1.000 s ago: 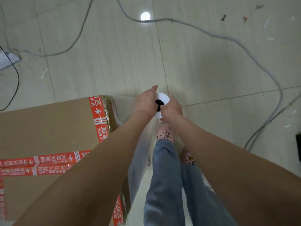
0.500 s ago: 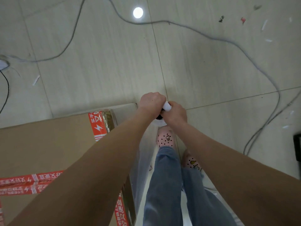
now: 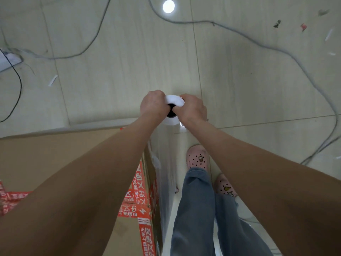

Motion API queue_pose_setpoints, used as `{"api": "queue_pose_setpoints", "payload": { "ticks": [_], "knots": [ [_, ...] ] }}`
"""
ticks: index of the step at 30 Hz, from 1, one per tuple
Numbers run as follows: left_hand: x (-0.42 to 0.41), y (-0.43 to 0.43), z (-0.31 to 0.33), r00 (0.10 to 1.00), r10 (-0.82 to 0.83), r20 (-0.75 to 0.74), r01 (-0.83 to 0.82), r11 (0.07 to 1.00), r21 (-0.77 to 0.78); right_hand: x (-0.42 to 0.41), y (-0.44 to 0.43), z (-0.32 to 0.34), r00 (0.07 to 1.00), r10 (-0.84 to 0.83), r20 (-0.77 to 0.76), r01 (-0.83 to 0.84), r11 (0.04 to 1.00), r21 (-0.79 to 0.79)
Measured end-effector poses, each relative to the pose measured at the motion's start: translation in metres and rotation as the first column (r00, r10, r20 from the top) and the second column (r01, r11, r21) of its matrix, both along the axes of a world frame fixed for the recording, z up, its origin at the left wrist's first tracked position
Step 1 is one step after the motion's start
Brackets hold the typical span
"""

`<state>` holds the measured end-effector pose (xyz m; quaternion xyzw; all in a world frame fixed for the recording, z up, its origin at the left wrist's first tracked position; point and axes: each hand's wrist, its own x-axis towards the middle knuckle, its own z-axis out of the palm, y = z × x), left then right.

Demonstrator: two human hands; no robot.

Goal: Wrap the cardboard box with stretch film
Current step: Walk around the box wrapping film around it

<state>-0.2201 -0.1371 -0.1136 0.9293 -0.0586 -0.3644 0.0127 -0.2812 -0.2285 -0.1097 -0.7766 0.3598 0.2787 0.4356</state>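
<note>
Clear stretch film [image 3: 166,163] sheets one side of a large brown cardboard box [image 3: 55,159], sealed with red printed tape [image 3: 140,193], standing on a pale tiled floor [image 3: 129,61]. The left hand [image 3: 153,106] and right hand [image 3: 192,108] both curl round the top of the upright white film roll [image 3: 175,101] just past the box's corner. Wrapping looks midway; next, the roll likely rounds that corner under tension.

The floor [image 3: 129,61] is pale tile with thin joints. A round light reflection [image 3: 168,6] shows on its far part. The box [image 3: 55,163] stands on the floor at the near left. Two pink shoes [image 3: 198,159] stand just right of the box. A long grey cable [image 3: 258,43] loops across the far and right areas. A second grey cable [image 3: 88,47] and a black cable [image 3: 19,84] lie at the left, near a white object [image 3: 7,60]. Small scraps [image 3: 302,26] are scattered far right, and one white strip [image 3: 52,80] lies at the left.
</note>
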Motion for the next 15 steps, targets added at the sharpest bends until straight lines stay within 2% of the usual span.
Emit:
{"api": "queue_pose_setpoints", "payload": {
  "ticks": [4,9,13,15],
  "knots": [
    [0.009,0.014,0.0,0.999,0.047,0.014,-0.047,0.999,0.007,0.009,0.014,0.0,1.0,0.016,0.027,-0.016,1.0,0.01],
    [0.017,0.022,0.003,0.983,0.184,0.004,-0.184,0.983,-0.018,0.022,0.02,0.004,0.998,0.031,0.056,-0.031,1.0,-0.002],
    [0.021,0.035,0.003,0.95,0.31,0.016,-0.309,0.95,-0.049,0.029,0.027,0.008,0.997,-0.052,0.051,0.048,0.996,0.072],
    [0.023,0.042,0.003,0.922,0.388,0.013,-0.386,0.92,-0.074,0.031,0.03,0.007,0.996,-0.09,-0.018,0.092,0.984,0.153]
  ]
}}
